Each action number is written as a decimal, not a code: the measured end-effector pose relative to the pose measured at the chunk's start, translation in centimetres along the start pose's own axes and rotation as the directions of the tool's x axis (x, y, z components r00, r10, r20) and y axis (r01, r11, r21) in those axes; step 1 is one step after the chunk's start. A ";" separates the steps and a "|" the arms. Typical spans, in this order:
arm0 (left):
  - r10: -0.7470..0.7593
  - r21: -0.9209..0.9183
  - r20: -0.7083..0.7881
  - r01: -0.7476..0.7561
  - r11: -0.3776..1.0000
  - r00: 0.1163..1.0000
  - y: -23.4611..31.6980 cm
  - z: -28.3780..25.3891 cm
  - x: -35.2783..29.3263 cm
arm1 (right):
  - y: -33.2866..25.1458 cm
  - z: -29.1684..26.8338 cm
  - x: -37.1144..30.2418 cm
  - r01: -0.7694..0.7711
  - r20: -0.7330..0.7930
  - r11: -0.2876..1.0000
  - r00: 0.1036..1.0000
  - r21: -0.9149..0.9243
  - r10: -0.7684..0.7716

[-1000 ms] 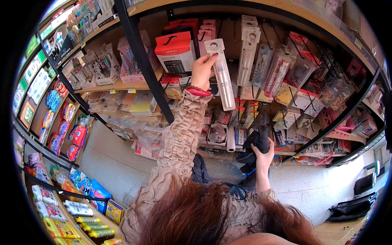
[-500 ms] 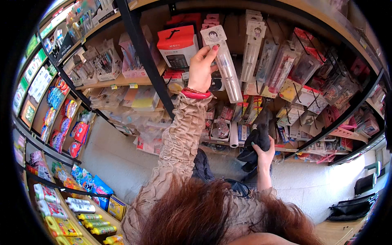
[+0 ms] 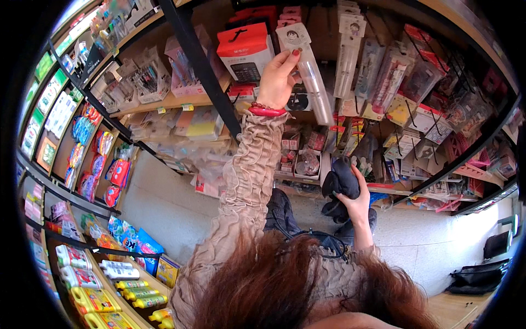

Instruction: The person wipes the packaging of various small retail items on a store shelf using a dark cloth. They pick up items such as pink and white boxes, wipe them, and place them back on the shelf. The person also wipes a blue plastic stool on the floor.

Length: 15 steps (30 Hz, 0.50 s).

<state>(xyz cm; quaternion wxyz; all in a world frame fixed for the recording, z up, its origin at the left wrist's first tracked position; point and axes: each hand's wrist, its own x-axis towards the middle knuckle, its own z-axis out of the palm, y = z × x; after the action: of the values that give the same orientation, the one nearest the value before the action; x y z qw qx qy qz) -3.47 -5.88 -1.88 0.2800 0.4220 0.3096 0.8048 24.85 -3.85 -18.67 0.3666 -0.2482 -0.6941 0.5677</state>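
Raised in front of the shelf, my left hand [image 3: 276,83] pinches a long clear pack of pens [image 3: 313,82] near its pale top card, which carries a cartoon figure. The pack tilts, its lower end toward the right. Lower down, my right hand [image 3: 357,198] grips a soft black bundle [image 3: 342,179], perhaps folded cloth; its exact kind is not clear. Behind my left hand stands a red and white calculator box [image 3: 245,52]. Similar slim packs [image 3: 349,55] hang on hooks to the right of the pen pack.
A black shelf post [image 3: 200,66] rises left of my forearm. Pen trays [image 3: 148,79] sit on the left shelf. Black hooks [image 3: 408,107] stick out at the right among hanging packs. Yellow bottles [image 3: 148,301] line the lower-left shelf. Black bags [image 3: 476,277] lie at the lower right.
The view has shifted slightly, so the shelves appear lower and further right. My left hand still holds the pen pack. My right hand has turned a little around the black bundle.
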 end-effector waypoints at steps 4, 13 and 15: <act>0.063 0.102 -0.160 -0.047 0.994 0.985 0.2 0.9 1.6 | 0.2 -0.4 -0.2 -0.031 -0.029 1.000 0.999 0.004 0.031; 0.069 0.125 -0.239 -0.040 0.991 0.969 -0.7 0.9 4.0 | 0.8 -1.5 -0.6 -0.091 -0.090 0.992 0.991 0.091 0.099; 0.067 0.117 -0.237 -0.040 0.992 0.969 -0.7 0.9 4.0 | 0.8 -1.5 -0.6 -0.117 -0.091 0.984 0.987 0.137 0.130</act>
<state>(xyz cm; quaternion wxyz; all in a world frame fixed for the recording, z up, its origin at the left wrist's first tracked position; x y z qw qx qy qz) -4.56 -2.35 0.06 0.1948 0.3444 0.3743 0.8386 26.29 -3.20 -19.48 0.3802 -0.2940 -0.6195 0.6207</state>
